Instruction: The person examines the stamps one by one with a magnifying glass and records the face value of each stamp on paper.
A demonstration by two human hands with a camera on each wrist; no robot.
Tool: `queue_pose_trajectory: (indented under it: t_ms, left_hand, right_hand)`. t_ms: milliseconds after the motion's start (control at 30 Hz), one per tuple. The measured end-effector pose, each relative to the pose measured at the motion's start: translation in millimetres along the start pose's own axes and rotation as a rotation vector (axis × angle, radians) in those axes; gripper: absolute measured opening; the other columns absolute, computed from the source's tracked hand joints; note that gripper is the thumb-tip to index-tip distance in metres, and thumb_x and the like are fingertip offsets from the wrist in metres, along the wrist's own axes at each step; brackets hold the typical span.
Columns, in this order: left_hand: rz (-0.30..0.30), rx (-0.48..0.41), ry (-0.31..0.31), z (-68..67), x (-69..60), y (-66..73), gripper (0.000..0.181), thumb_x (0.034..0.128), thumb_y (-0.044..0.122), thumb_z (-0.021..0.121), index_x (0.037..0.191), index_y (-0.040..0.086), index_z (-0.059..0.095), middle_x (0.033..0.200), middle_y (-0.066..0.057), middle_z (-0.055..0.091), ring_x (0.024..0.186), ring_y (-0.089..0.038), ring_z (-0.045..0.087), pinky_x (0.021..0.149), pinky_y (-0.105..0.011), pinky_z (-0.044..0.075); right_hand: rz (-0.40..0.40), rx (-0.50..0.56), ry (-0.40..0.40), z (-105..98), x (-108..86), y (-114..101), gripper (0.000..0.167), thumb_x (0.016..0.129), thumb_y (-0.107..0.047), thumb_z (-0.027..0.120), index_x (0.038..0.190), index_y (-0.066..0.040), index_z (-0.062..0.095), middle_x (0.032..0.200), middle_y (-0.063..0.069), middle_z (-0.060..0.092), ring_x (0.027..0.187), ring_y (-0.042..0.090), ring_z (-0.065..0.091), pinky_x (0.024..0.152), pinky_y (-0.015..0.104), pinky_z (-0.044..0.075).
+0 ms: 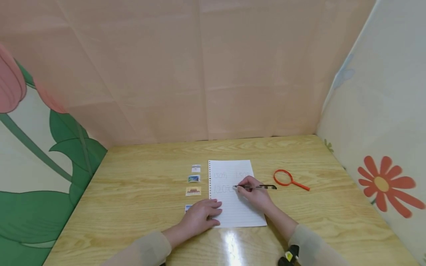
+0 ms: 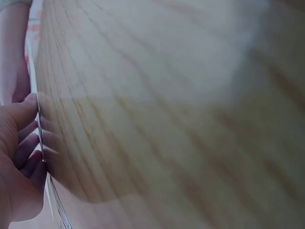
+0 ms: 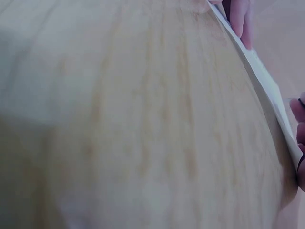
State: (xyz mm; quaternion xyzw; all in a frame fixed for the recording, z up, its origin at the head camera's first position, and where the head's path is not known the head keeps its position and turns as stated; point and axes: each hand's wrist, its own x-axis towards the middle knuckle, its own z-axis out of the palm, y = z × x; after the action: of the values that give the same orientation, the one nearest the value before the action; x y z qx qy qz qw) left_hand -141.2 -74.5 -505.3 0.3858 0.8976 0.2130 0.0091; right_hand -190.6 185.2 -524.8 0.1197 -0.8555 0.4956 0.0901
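A lined sheet of paper (image 1: 237, 214) with punched holes down its left side lies on the table, bearing two rows of faint handwritten figures. My right hand (image 1: 257, 194) pinches a black pen (image 1: 271, 187), its tip at the second row. Resting on the sheet's lower left edge is my left hand (image 1: 202, 215), fingers relaxed. Small stamp-like pictures stand in a column left of the sheet: a pale one (image 1: 196, 168), a blue-green one (image 1: 194, 178), a yellowish one (image 1: 193, 191), and a bluish one (image 1: 188, 208) partly hidden by my left hand.
A red magnifying glass (image 1: 301, 185) lies right of the sheet, its handle toward the lower right. The wood-grain table (image 1: 133, 177) meets a pink cloth backdrop (image 1: 199, 74) at the rear. Flower-patterned panels flank it left and right. Both wrist views mostly show tabletop.
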Motion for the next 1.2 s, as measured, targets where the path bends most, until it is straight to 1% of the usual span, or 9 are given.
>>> queue_pose_trajectory:
  t_ms: [167, 300, 400, 600, 800, 933, 1000, 1100, 1200]
  left_hand:
    - [0.009, 0.015, 0.011, 0.0, -0.3, -0.3, 0.039, 0.085, 0.031, 0.078, 0.12, 0.013, 0.072, 0.136, 0.0, 0.06, 0.128, -0.019, 0.054, 0.109, -0.034, 0.04]
    - [0.023, 0.02, 0.021, 0.4, -0.3, -1.2, 0.04, 0.0847, 0.031, 0.078, 0.119, 0.013, 0.072, 0.135, -0.001, 0.061, 0.127, -0.02, 0.054, 0.109, -0.035, 0.041]
    - [0.012, 0.021, 0.011, 0.4, 0.0, -1.0, 0.04, 0.0851, 0.033, 0.077, 0.12, 0.014, 0.072, 0.136, 0.0, 0.06, 0.128, -0.019, 0.054, 0.109, -0.034, 0.04]
    - [-0.005, 0.012, -0.005, -0.2, 0.3, 0.3, 0.04, 0.0859, 0.033, 0.077, 0.121, 0.014, 0.071, 0.137, 0.001, 0.059, 0.129, -0.018, 0.053, 0.11, -0.032, 0.038]
    - [0.005, 0.017, 0.003, -0.8, 0.4, 0.6, 0.04, 0.0854, 0.033, 0.077, 0.12, 0.013, 0.072, 0.136, 0.0, 0.06, 0.128, -0.019, 0.053, 0.11, -0.033, 0.039]
    - [0.002, 0.012, 0.004, -0.4, 0.2, 0.4, 0.04, 0.0854, 0.033, 0.077, 0.12, 0.013, 0.071, 0.136, 0.0, 0.06, 0.128, -0.019, 0.053, 0.11, -0.034, 0.039]
    - [0.001, 0.012, 0.006, -0.7, -0.1, 0.7, 0.04, 0.0852, 0.033, 0.077, 0.12, 0.013, 0.071, 0.136, 0.0, 0.06, 0.128, -0.019, 0.053, 0.11, -0.034, 0.039]
    - [-0.007, 0.01, 0.003, -1.0, -0.1, 1.3, 0.04, 0.0851, 0.033, 0.077, 0.12, 0.014, 0.071, 0.136, 0.001, 0.06, 0.128, -0.019, 0.053, 0.11, -0.034, 0.039]
    - [-0.016, 0.007, -0.002, -0.6, 0.2, 1.5, 0.041, 0.0852, 0.034, 0.077, 0.12, 0.015, 0.071, 0.137, 0.001, 0.059, 0.129, -0.018, 0.053, 0.11, -0.034, 0.038]
  right_hand:
    - [0.0, 0.033, -0.017, -1.2, -0.2, -0.6, 0.014, 0.085, -0.003, 0.076, 0.09, -0.01, 0.065, 0.073, -0.004, 0.058, 0.062, 0.008, 0.047, 0.054, 0.019, 0.037]
    - [0.0, 0.024, -0.013, -1.7, -1.2, -2.9, 0.016, 0.084, -0.003, 0.076, 0.091, -0.012, 0.064, 0.079, -0.004, 0.066, 0.066, 0.009, 0.054, 0.058, 0.02, 0.043]
    - [-0.025, 0.011, 0.003, -2.2, -1.5, -2.0, 0.019, 0.083, -0.003, 0.077, 0.093, -0.014, 0.064, 0.082, -0.003, 0.07, 0.071, 0.008, 0.06, 0.062, 0.021, 0.048]
    - [-0.041, 0.031, 0.026, -6.5, -0.4, 0.9, 0.019, 0.083, -0.004, 0.079, 0.093, -0.014, 0.067, 0.083, -0.001, 0.071, 0.074, 0.009, 0.063, 0.065, 0.02, 0.051]
    - [-0.032, 0.067, -0.029, -18.4, -1.8, -3.5, 0.017, 0.086, -0.006, 0.076, 0.102, -0.009, 0.07, 0.094, 0.004, 0.073, 0.084, 0.013, 0.063, 0.072, 0.02, 0.051]
    - [-0.084, 0.18, -0.106, -25.6, -2.4, -3.2, 0.024, 0.086, 0.008, 0.07, 0.109, 0.005, 0.066, 0.097, 0.019, 0.072, 0.085, 0.026, 0.067, 0.073, 0.022, 0.054]
    - [-0.073, 0.278, -0.144, -27.5, -1.7, -0.2, 0.027, 0.085, 0.015, 0.065, 0.113, 0.011, 0.062, 0.098, 0.028, 0.069, 0.086, 0.03, 0.069, 0.073, 0.023, 0.056]
    - [-0.001, 0.432, -0.187, -29.0, -1.1, 4.6, 0.029, 0.09, 0.017, 0.057, 0.118, 0.017, 0.056, 0.104, 0.038, 0.063, 0.086, 0.025, 0.07, 0.075, 0.024, 0.058]
    - [0.111, 0.569, -0.203, -29.6, -0.9, 6.8, 0.028, 0.097, 0.01, 0.05, 0.124, 0.019, 0.05, 0.112, 0.041, 0.058, 0.083, 0.018, 0.068, 0.074, 0.026, 0.058]
